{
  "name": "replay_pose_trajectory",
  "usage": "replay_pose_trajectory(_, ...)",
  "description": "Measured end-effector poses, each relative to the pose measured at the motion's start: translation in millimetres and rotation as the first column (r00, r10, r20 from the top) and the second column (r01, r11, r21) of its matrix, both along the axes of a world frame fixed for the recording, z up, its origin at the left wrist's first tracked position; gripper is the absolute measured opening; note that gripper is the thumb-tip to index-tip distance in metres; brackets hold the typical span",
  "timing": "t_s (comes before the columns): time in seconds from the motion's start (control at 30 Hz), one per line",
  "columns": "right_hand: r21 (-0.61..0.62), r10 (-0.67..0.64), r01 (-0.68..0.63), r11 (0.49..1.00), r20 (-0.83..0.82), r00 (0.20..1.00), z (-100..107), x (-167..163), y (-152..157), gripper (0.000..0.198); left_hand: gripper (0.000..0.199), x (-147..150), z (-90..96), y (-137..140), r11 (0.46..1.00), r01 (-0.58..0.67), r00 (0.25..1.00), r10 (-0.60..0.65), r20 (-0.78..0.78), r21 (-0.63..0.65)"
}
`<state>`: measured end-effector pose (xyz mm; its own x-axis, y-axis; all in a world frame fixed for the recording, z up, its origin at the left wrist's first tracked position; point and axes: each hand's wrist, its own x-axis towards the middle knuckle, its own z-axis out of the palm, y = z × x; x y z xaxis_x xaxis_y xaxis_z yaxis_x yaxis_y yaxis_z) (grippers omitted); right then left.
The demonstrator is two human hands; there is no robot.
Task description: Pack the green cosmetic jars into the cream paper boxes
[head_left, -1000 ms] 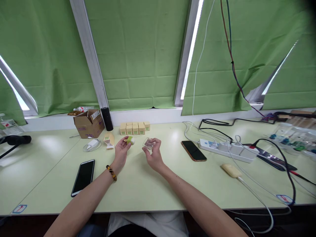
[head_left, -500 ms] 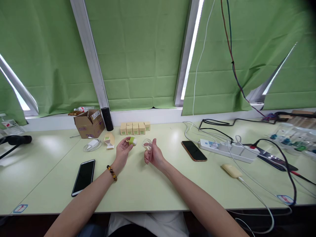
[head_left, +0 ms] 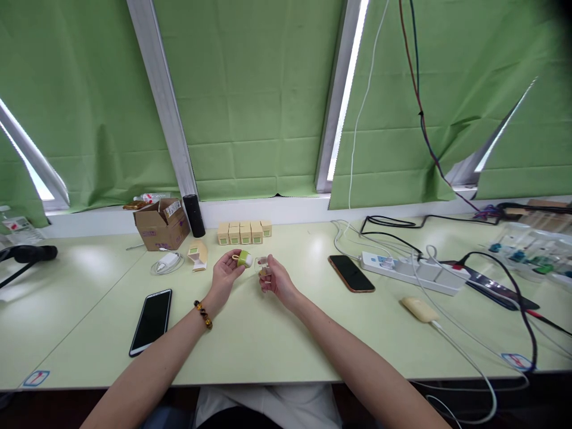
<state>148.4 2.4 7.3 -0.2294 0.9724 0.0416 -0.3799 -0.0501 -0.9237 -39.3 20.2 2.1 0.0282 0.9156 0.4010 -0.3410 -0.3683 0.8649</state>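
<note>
My left hand is closed on a small green and white capped piece with a pale loop at its left end. The white end points right. My right hand grips a small clear plastic cup-like piece between thumb and fingers, just right of the white end. A narrow gap seems to lie between the two pieces. Both hands are held over the table. Beyond my left hand lies a folded pale-yellow carton with a cut-out.
Several small yellow boxes stand in a row at the back, beside a black cylinder and a cardboard box. Phones lie left and right. Right of them are a power strip, cables and a cream mouse-shaped device.
My left hand has moved slightly right with the green and white piece. The clear piece in my right hand has turned and shifted a little left and down, closer to it.
</note>
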Motion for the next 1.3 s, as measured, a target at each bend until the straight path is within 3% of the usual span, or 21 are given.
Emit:
replay_pose_trajectory(0.1,0.153,-0.059,0.056,0.987,0.014,0.998,-2,1,0,0.053,0.056,0,0.0,0,1.000,-0.004,1.000,0.004,-0.003,0.009)
replay_pose_trajectory(0.27,0.403,-0.270,0.179,0.897,0.183,0.945,-6,0,0,0.052,0.053,0,0.5,1,0.999,-0.033,0.999,0.033,0.002,0.012)
replay_pose_trajectory(0.33,0.501,-0.373,0.200,0.842,0.273,0.887,-7,-1,-1,0.045,0.052,0,-0.4,1,1.000,-0.028,1.000,0.028,-0.002,0.003)
replay_pose_trajectory(0.5,0.753,-0.571,0.138,0.643,0.352,0.742,-11,-3,-6,0.045,0.051,2,-1.1,-1,1.000,-0.008,0.999,0.008,-0.034,-0.002)
replay_pose_trajectory(0.6,0.803,-0.637,0.113,0.585,0.368,0.678,-13,-4,-6,0.046,0.050,4,0.6,-3,1.000,0.004,0.998,-0.005,-0.055,-0.005)
replay_pose_trajectory(0.83,0.840,-0.689,0.076,0.537,0.385,0.614,-15,-2,-5,0.047,0.050,8,2.4,-8,0.999,0.025,0.996,-0.027,-0.087,-0.024)
replay_pose_trajectory(0.97,0.842,-0.688,0.050,0.538,0.404,0.603,-15,-3,-6,0.046,0.050,9,3.6,-10,0.998,0.037,0.994,-0.041,-0.097,-0.042)
replay_pose_trajectory(1.3,0.835,-0.620,0.068,0.546,0.348,0.703,-14,-4,-7,0.042,0.049,11,5.0,-10,0.998,0.039,0.996,-0.044,-0.080,-0.055)
